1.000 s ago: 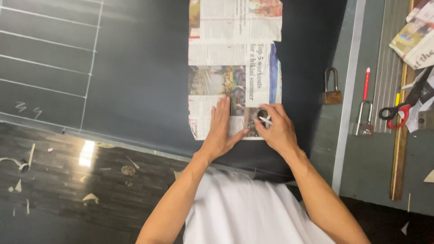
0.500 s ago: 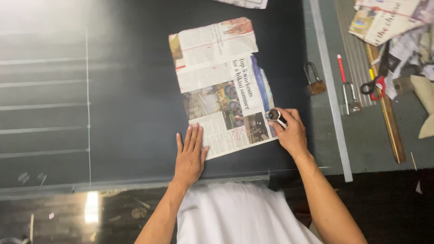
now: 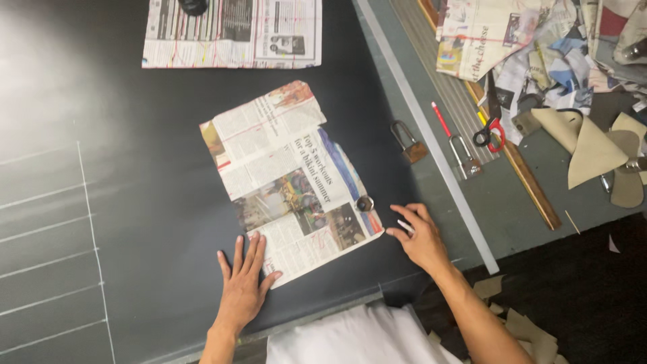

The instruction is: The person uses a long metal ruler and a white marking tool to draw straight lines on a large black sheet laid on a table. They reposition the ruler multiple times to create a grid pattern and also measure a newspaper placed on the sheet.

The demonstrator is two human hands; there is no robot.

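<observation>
I see right hand [image 3: 421,236] now off the small round weight [image 3: 364,203], left on folded newspaper [image 3: 290,175]; left hand [image 3: 244,283] flat, open on paper's near corner.

Left of the left hand [image 3: 241,288], the dark counter [image 3: 121,202] lies open, marked only by chalk lines. Between both hands sits the folded newspaper [image 3: 290,178] with a small round weight [image 3: 364,203] on it, just beside the right hand [image 3: 419,236]. Beyond the right hand stand two padlocks [image 3: 408,143], a red pen [image 3: 441,118], scissors [image 3: 490,132] and a heap of paper scraps [image 3: 539,47]. Another newspaper [image 3: 232,34] blocks the far edge.
</observation>
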